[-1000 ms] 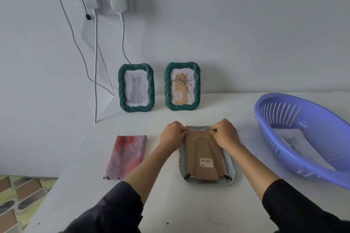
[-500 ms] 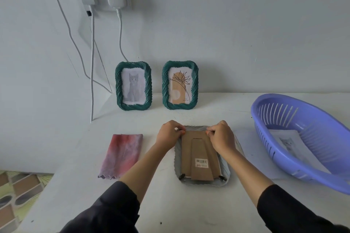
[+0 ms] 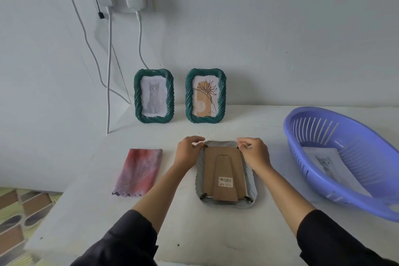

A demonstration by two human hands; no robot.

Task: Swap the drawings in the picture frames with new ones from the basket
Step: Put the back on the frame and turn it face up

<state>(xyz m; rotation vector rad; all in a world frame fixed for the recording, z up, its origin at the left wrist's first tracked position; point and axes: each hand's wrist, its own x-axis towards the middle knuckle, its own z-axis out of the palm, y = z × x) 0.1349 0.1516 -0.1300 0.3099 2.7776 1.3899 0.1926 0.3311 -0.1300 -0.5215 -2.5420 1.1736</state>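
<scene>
White table (image 3: 194,233) against a wall (image 3: 280,28). Near you one frame (image 3: 253,190) lies face down, back (image 3: 224,164) still on; your left hand (image 3: 187,153) pinches its far-left clip (image 3: 204,147), your right hand (image 3: 255,155) its far-right clip (image 3: 238,147). Two green frames (image 3: 137,97) (image 3: 188,97) stand far, likely not yet swapped. Right, the basket (image 3: 356,170) holds a drawing (image 3: 323,162).

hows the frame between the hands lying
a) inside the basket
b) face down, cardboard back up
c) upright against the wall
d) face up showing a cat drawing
B: the frame lies flat, its brown cardboard back and barcode sticker facing up.
</scene>
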